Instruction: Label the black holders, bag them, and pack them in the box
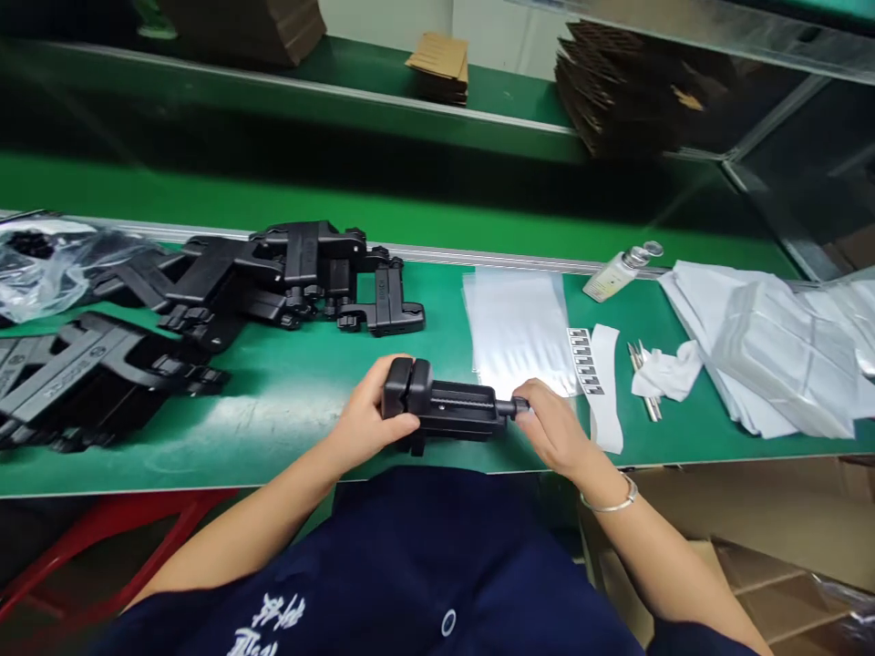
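Note:
A black plastic clamp (443, 407) lies lengthwise near the front edge of the green worktable (287, 392). My left hand (365, 421) is wrapped round its blocky left end. My right hand (553, 428) pinches the small knob at the clamp's right end, with the fingers closed on it. A silver bangle sits on my right wrist.
A heap of black clamp parts (273, 273) covers the table's left half, beside a crumpled plastic bag (41, 264). Clear bags (516, 319), a label strip (605, 383), a small bottle (619, 271), a white cloth (666, 372) and stacked white bags (766, 346) lie to the right. Cardboard stands behind.

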Tool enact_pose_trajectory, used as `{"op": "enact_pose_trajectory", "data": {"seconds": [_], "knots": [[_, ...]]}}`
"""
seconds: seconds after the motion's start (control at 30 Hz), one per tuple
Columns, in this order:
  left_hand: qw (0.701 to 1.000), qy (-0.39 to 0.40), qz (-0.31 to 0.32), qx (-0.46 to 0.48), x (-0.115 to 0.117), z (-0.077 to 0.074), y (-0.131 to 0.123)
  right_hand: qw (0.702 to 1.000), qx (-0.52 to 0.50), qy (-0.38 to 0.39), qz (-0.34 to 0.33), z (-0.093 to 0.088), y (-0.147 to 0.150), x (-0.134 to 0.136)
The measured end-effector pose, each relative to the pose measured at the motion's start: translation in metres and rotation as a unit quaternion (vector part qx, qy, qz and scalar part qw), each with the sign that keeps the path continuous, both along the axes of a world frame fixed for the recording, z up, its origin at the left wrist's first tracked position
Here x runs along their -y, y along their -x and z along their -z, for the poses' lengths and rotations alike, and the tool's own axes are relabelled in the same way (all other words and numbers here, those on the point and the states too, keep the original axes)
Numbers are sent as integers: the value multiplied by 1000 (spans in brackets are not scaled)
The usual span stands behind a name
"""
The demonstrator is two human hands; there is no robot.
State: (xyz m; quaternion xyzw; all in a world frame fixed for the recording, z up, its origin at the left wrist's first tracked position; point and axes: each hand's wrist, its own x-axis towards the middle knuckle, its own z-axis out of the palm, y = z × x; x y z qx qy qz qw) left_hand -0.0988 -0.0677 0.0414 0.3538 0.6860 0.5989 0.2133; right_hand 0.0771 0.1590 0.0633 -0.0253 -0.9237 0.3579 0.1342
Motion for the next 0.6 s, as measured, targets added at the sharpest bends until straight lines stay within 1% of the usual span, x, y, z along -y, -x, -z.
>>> {"op": "enact_pose_trajectory", "data": {"seconds": [0.03, 0.07, 0.13, 0.17, 0.2, 0.23, 0.27, 0.3, 0.33, 0.4, 0.43, 0.47, 0.5, 0.53, 0.6], "knots": [[997, 1, 18, -68, 2, -2, 2, 994, 56, 93, 11, 1, 1, 1], [989, -8, 46, -139, 3, -3, 4, 976, 110, 189, 20, 3, 1, 3], [956, -47, 114, -265, 3, -6, 7, 910, 198, 362, 28, 10, 3, 4], [937, -69, 142, -313, 3, -7, 8, 876, 227, 426, 27, 14, 4, 5], [921, -87, 158, -344, 2, -7, 8, 848, 244, 470, 28, 18, 4, 5], [915, -95, 161, -357, 2, -5, 8, 833, 247, 494, 28, 21, 4, 5], [920, -91, 148, -350, 1, -4, 6, 834, 233, 500, 29, 23, 4, 4], [935, -75, 121, -324, 1, -1, 5, 849, 201, 488, 36, 24, 3, 4], [954, -53, 81, -284, 0, 2, 2, 873, 165, 456, 48, 23, 2, 4], [983, -9, -13, -182, -3, 7, -3, 925, 104, 356, 83, 22, 1, 4], [990, 3, -50, -132, -6, 8, -5, 943, 85, 306, 99, 21, 1, 5], [993, 6, -73, -89, -8, 9, -8, 954, 74, 269, 110, 20, 2, 7], [995, 2, -83, -55, -11, 9, -10, 958, 68, 253, 116, 21, 3, 9], [996, -4, -85, -27, -15, 9, -11, 957, 61, 259, 118, 21, 4, 10], [996, -16, -87, 16, -21, 10, -12, 943, 44, 310, 113, 25, 7, 14]]}}
